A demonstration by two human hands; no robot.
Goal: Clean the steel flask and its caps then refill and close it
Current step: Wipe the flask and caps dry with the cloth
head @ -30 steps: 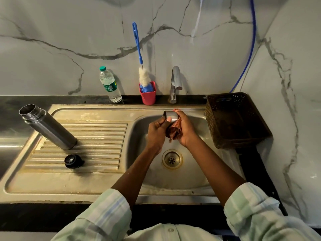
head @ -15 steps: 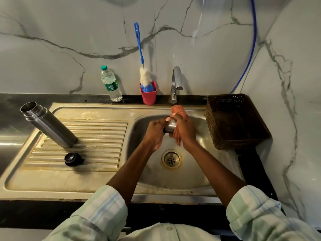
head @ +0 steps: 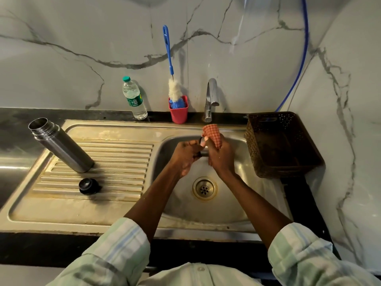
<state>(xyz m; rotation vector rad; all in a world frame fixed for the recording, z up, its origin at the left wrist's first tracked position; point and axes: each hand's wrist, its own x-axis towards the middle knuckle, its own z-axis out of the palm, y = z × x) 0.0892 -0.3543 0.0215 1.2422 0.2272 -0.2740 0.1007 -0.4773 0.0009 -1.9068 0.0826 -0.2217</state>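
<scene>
Over the sink basin (head: 237, 205) my left hand (head: 186, 156) grips a small steel cap (head: 203, 150), mostly hidden between my hands. My right hand (head: 221, 156) holds an orange checked cloth (head: 213, 134) against the cap; the cloth sticks up above my fingers. The open steel flask (head: 59, 144) stands on the ribbed drainboard (head: 115, 172) at the left, its mouth toward the back left. A black inner cap (head: 88, 185) lies on the drainboard in front of the flask.
A plastic water bottle (head: 134, 98), a red cup (head: 179, 112) with a blue-handled bottle brush (head: 171, 65), and the tap (head: 210, 99) line the back wall. A brown perforated basket (head: 282, 144) sits right of the basin. A blue hose (head: 296, 65) runs down the wall.
The cloth moved from under the cap to above my right hand. Both hands turned around the cap and stayed over the basin.
</scene>
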